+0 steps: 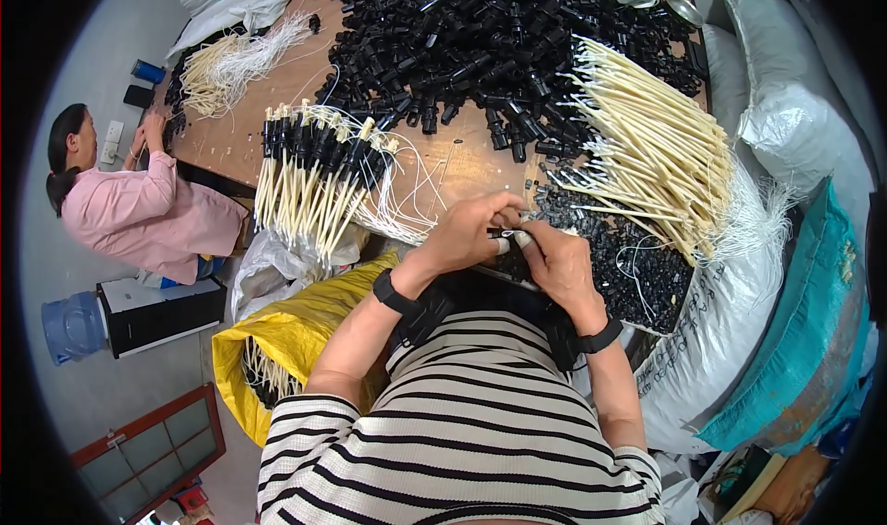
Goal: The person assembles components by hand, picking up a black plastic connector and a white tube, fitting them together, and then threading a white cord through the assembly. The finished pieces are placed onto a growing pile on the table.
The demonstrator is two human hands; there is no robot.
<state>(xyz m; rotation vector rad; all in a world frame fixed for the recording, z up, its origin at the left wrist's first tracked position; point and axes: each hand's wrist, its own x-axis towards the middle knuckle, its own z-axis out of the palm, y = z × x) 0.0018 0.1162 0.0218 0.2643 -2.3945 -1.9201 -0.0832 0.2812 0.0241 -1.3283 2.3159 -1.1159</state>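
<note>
At the front edge of the table my left hand [465, 234] and my right hand [562, 264] meet, fingertips almost touching. Both are closed in a pinch, with white wrapping on the thumbs. A small whitish loop shows between them; the rest of what they hold is hidden by the fingers. Just right of my hands lies a spread of small black parts [633, 280]. Beyond it rests a big bundle of cream-coloured rods [651, 146] with white cord ends. To the left is a row of cream rods with black fittings [319, 160] and loose white cords.
A large heap of black plastic fittings [453, 40] covers the table's far part. At far left a person in pink [152, 197] works at the table. A yellow sack [305, 326] stands at my left, white sacks [716, 340] and a teal sack [795, 331] at my right.
</note>
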